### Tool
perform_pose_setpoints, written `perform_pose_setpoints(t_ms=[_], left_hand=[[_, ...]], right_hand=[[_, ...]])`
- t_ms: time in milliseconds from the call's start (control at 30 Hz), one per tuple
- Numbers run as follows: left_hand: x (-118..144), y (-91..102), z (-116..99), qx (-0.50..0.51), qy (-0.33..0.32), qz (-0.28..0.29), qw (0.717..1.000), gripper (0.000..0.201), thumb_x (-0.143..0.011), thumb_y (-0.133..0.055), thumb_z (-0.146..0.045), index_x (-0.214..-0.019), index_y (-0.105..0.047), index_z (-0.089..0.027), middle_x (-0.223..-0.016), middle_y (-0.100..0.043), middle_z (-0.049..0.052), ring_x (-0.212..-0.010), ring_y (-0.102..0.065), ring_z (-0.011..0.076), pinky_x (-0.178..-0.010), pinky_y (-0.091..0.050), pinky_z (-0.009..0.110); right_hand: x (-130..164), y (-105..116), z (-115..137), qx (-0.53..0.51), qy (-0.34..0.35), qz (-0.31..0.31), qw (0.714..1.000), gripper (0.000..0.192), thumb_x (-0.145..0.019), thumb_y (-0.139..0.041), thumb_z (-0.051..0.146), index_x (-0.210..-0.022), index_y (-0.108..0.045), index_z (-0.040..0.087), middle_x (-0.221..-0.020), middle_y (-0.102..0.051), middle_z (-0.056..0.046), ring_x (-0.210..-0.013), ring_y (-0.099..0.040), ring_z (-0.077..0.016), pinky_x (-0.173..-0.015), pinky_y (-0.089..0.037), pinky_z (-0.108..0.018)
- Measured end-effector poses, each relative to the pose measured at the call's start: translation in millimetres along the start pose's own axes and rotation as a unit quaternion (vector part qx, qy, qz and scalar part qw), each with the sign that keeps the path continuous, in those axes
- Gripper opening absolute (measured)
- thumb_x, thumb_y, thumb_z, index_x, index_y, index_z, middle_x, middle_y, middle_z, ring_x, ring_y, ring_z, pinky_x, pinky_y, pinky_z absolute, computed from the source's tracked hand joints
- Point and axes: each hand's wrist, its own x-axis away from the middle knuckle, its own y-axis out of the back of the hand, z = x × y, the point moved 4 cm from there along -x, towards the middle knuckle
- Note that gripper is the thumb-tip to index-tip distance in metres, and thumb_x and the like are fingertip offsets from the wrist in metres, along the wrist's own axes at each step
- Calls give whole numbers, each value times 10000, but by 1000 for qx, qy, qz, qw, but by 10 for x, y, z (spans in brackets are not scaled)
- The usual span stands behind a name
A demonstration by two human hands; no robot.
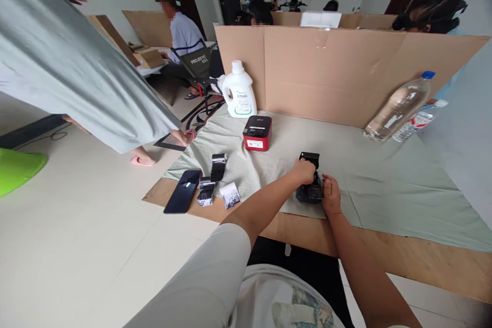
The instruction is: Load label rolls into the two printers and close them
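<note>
A small black device (307,196), which looks like a label printer, sits on the cloth in front of me with its lid raised. My left hand (305,170) reaches into it from above, its fingers curled down. Whatever those fingertips grip is hidden. Against the device's right side, my right hand (331,196) is curled and steadies it. Farther back on the left is a red and black device (257,133) of similar size. Two black rolls, one upper (219,167) and one lower (206,191), lie beside a white printed piece of paper (230,195).
A dark phone (183,191) lies at the table's left edge. Behind stand a white jug (240,93) and a cardboard partition (330,77). Two plastic bottles, one blue-capped (402,105) and one white-capped (418,122), lean at right. A person in a long skirt (88,66) is at left; others sit beyond.
</note>
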Motion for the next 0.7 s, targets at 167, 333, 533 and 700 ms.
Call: perform_pose_setpoints(t_ms=[167,333,533,700], left_hand=[[102,144,109,122,10,15,992,444,-656,-710,-250,-1073,-609,-141,-1076,-666,97,-977,-615,230,-814,-488,300],[603,255,690,323,2,34,946,337,-722,-626,-240,-1045,-583,-154,-948,-668,21,-780,-626,143,-646,-499,233],[1413,489,1807,95,109,32,989,334,-668,-669,-248,-993,-645,-176,-975,-675,46,-918,-617,223,-795,-478,292],[1639,457,2159,-52,147,-5,988,345,-725,-658,-268,-1066,-656,-219,-969,-677,62,-1056,-574,264,-932,-427,341]], right_hand=[[-12,23,-48,10,3,-8,1000,517,-926,-299,555,-1078,-606,168,-1088,-631,-133,-981,-588,-229,-869,-472,-439],[-2,29,-75,16,-9,-2,1000,514,-919,-313,557,-1072,-613,169,-1060,-639,-123,-945,-592,-227,-844,-468,-428],[-10,16,-11,35,10,-1,999,525,-917,-312,564,-1039,-623,158,-1056,-644,-136,-963,-587,-239,-879,-449,-443],[-23,7,4,46,13,1,999,555,-908,-307,587,-1022,-625,146,-1046,-642,-152,-983,-578,-252,-896,-441,-454]])
